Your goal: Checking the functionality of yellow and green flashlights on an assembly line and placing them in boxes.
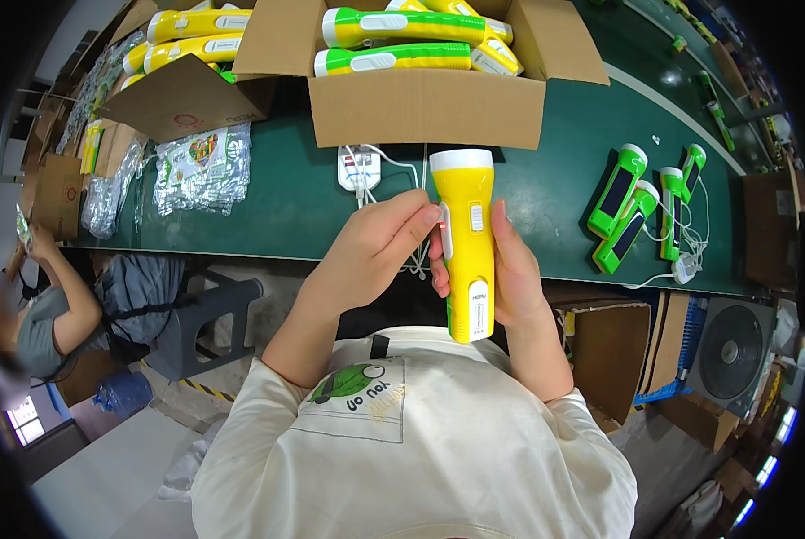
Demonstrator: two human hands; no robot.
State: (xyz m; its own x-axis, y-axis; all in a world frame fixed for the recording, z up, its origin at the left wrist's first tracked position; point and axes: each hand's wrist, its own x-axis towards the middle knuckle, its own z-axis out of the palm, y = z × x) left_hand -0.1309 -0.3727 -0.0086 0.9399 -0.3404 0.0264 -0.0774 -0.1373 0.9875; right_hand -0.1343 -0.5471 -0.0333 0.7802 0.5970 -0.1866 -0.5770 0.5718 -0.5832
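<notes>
A yellow flashlight (470,269) with a white head stands nearly upright in front of my chest, head end up. My right hand (517,274) is wrapped round its body, thumb along the right side and fingertips showing at the left. On the flashlight's left side is a white panel with a small red glow. My left hand (366,247) is closed in a pinch against that panel; whatever lies between its fingertips is hidden. White cables (415,256) hang just below the left hand, running from a white power strip (359,169) on the green table.
An open cardboard box (427,106) of yellow and green flashlights stands beyond my hands, another (191,94) at the far left. Several green flashlights (618,193) with cables lie on the right. Plastic packaging (205,171) lies left. A person (48,305) sits at the left near a grey stool (206,323).
</notes>
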